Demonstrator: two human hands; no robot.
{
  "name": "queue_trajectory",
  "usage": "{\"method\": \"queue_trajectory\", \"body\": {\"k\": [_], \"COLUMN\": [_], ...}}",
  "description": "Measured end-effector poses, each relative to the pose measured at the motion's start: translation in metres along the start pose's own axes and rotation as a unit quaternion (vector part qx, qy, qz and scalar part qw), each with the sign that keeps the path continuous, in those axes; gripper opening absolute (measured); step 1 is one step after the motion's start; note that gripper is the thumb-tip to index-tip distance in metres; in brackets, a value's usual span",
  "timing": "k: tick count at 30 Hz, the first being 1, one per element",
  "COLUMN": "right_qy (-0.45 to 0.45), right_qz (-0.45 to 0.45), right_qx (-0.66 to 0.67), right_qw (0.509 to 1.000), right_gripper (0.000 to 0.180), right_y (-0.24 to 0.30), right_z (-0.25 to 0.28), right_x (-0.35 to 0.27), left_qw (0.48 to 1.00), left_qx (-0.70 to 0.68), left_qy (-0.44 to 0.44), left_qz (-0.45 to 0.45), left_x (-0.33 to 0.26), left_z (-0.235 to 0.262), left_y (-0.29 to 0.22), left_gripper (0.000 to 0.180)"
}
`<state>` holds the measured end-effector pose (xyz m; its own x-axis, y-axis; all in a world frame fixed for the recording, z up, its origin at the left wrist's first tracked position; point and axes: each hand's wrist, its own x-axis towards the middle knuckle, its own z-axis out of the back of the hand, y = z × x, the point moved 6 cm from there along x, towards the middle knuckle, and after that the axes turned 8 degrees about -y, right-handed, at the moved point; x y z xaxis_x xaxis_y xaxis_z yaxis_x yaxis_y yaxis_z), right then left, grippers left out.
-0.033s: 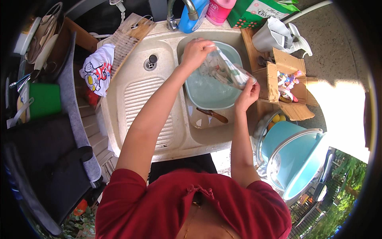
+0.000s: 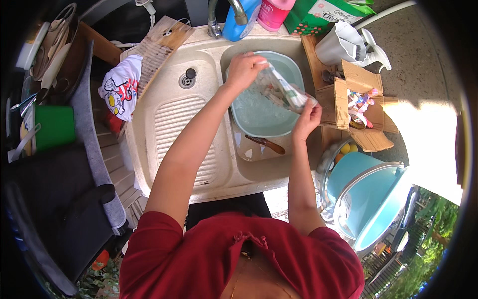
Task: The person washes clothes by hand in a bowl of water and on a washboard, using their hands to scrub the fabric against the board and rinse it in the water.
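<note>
Over a pale blue-green basin [image 2: 254,122] of water, I stretch a see-through plastic bag [image 2: 284,92] with white and green print. My left hand [image 2: 246,70] is closed on its upper left end. At the lower right end, the fingers of my right hand [image 2: 307,119] pinch the bag's edge. The bag slants between both hands, above the water. Just below the basin, on the sink floor, lies a brown-handled tool [image 2: 266,144], perhaps a brush or knife; its kind is unclear.
The sink [image 2: 144,164] has a ribbed drainboard on the left. Above the basin hangs the faucet [image 2: 240,16]. A blue bottle [image 2: 238,30] and pink bottle [image 2: 274,12] stand behind. On the right are a cardboard box [image 2: 341,102] and blue bucket [image 2: 366,184]; a wooden washboard [image 2: 159,47] leans at left.
The bag looks slightly narrower and lower at its middle. My right hand has shifted a little to the left. Both hands keep their hold.
</note>
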<state>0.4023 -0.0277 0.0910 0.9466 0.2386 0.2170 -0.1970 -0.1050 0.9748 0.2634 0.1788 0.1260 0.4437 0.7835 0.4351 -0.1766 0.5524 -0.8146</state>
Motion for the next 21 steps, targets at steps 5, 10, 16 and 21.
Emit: {"method": "queue_trajectory", "body": {"k": [5, 10, 16, 21], "right_qy": [0.327, 0.3, 0.421, 0.288], "right_qz": [-0.043, 0.156, -0.075, -0.117], "right_qx": [-0.458, -0.565, -0.49, -0.238], "right_qw": [0.825, 0.752, 0.76, 0.92], "right_gripper": [0.034, 0.052, 0.055, 0.02], "right_y": [-0.131, -0.19, -0.184, -0.019], "right_z": [-0.013, -0.022, -0.048, -0.072], "right_x": [-0.028, -0.047, -0.067, -0.027], "left_qw": [0.939, 0.773, 0.92, 0.896], "left_qx": [0.282, 0.461, 0.253, -0.084], "left_qy": [0.199, 0.423, 0.3, 0.101], "left_qz": [0.013, -0.103, 0.02, 0.423], "left_x": [-0.09, -0.157, -0.141, -0.141], "left_z": [-0.035, -0.063, -0.048, -0.03], "left_y": [0.065, 0.068, 0.068, 0.064], "left_gripper": [0.014, 0.023, 0.026, 0.044]}}
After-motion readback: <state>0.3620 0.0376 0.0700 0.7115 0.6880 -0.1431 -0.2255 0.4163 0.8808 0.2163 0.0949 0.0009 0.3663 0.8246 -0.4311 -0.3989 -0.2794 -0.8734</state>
